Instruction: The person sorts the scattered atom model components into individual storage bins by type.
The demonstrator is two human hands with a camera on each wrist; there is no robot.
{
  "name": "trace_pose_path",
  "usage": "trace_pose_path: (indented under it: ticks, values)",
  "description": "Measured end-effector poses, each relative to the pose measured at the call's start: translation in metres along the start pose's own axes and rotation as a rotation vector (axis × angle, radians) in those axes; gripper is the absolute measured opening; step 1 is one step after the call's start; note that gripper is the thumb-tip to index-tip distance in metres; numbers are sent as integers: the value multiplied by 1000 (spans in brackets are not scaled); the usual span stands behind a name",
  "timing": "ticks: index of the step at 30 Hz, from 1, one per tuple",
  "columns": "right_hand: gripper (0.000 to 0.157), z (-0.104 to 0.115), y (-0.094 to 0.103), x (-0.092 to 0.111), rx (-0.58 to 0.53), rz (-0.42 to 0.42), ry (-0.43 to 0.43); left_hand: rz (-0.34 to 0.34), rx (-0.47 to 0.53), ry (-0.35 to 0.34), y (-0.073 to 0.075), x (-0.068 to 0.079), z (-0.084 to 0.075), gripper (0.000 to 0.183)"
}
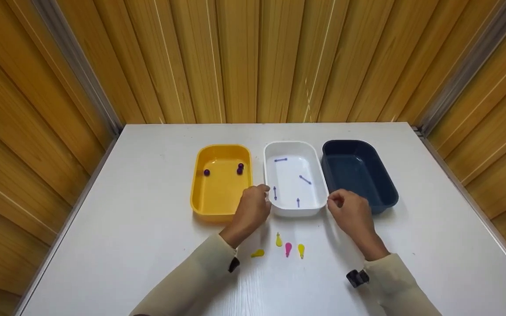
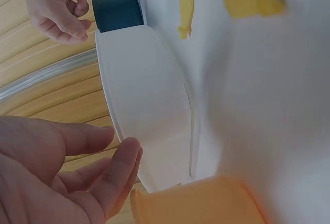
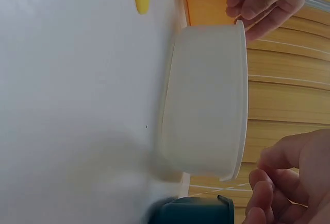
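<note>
From where I am standing, the yellow tray (image 1: 222,195) is lying leftmost on the tabletop (image 1: 147,219), holding purple balls (image 1: 207,172); a sideways push from its neighbour could be jolting it, since only a narrow gap is separating the two, and the balls are looking free to roll. Next rightward, the left hand (image 1: 252,205) is holding thumb and fingertips apart at the near left corner of the white tray (image 1: 296,212); whether skin is touching rim, I am not able to tell. Nearer the person, yellow and pink pieces (image 1: 288,249) are lying close to the left sleeve (image 1: 204,267), so a low forearm could be sweeping them aside. The white tray is standing upright in the middle, carrying loose purple sticks (image 1: 281,159); uneven lifting at one corner would probably be sending them sliding. The right hand (image 1: 350,210) is hanging just beside the near right corner, fingers curled, thumb close to them; I am not able to tell whether the tips are meeting. A one-sided push could be twisting the white tray into the navy tray (image 1: 347,175) just beside it. The white tray's long axis is running away toward the back wall (image 1: 231,61), its far end pointing slightly left, its short near side facing the person.
</note>
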State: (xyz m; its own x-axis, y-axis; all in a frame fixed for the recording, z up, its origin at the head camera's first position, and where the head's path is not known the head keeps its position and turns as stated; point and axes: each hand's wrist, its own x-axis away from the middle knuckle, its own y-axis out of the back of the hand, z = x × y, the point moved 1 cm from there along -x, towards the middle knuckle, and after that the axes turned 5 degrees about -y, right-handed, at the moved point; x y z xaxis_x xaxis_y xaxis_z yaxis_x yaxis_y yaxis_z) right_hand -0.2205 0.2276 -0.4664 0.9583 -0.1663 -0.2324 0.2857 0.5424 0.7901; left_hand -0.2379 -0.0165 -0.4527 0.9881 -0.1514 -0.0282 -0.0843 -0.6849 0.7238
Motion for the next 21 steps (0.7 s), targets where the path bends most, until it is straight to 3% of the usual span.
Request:
trace_pose_path:
  ticks: [7, 21]
  values:
    - [9, -11, 12, -4, -4, -41, -17, 52, -4, -45, 1, 15, 1, 30]
    - [19, -43, 40, -11, -3, -44, -167, 196, -155, -75, 0, 41, 9, 24]
